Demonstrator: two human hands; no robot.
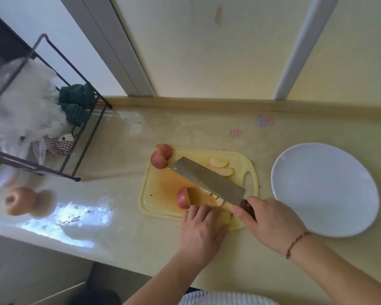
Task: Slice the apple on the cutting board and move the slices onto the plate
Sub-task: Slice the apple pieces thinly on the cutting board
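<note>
A yellow cutting board (161, 186) lies on the counter. Two red apple chunks (161, 158) sit at its far left corner, and thin pale slices (220, 166) lie at its far right. A red apple wedge (183, 198) stands near the board's front. My left hand (200, 232) rests just in front of that wedge, fingers on a pale slice (224, 217). My right hand (271, 221) grips the dark handle of a cleaver (207, 180), whose blade slants over the board above more slices. The white plate (326, 190) sits to the right, with nothing on it.
A black wire rack (75, 128) with plastic bags and a green cloth stands at the left. A whole apple (20, 201) sits on the counter in front of the rack. The wall runs along the counter's back edge.
</note>
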